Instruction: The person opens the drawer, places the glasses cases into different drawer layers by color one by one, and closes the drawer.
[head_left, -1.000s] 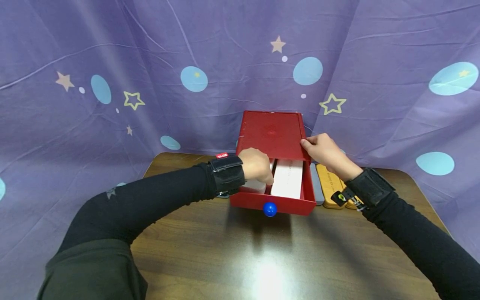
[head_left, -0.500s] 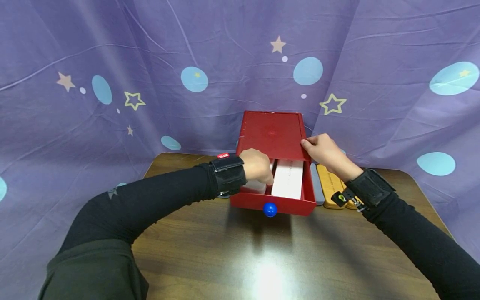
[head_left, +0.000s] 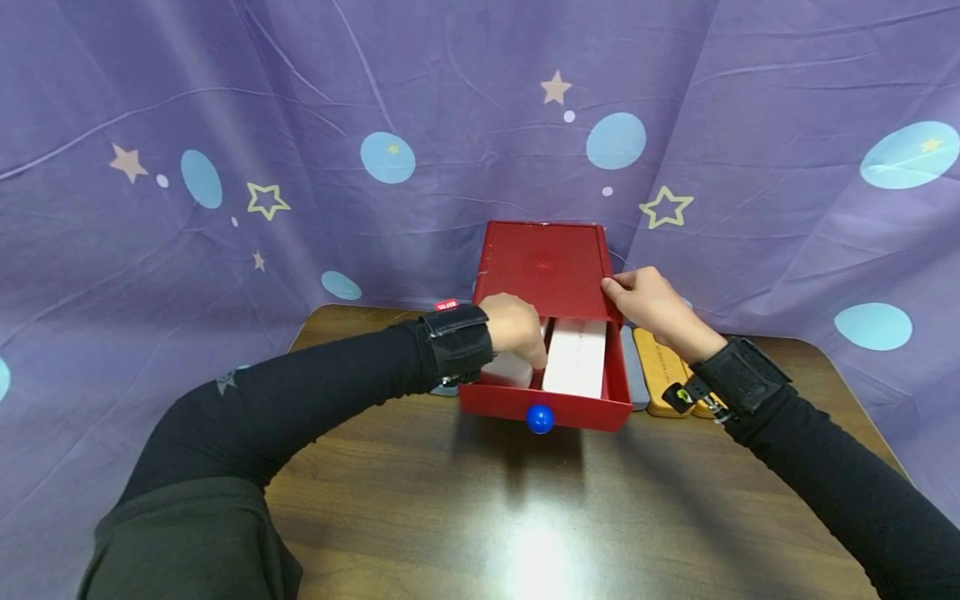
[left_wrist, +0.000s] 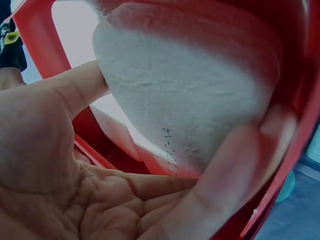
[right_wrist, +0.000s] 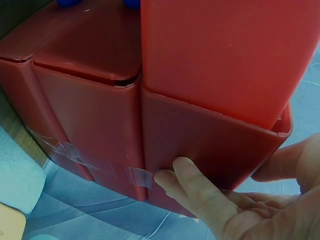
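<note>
Left wrist: white box (left_wrist: 185,85) (print illegible).

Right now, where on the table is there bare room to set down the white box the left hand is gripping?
The widest bare patch of the table lies in front of the red drawer, between the two forearms. A narrower strip runs left of the drawer. The right side is crowded: flat cases lie beside the drawer under the right hand. The left hand grips the white box inside the drawer.

Dark wooden table (head_left: 465,517) with a red drawer box at its far edge.
The red drawer box (head_left: 546,275) stands mid-far edge, its drawer (head_left: 570,408) pulled toward the near edge. Just right lie a grey case (head_left: 634,379) and an orange case (head_left: 663,371), side by side.
</note>
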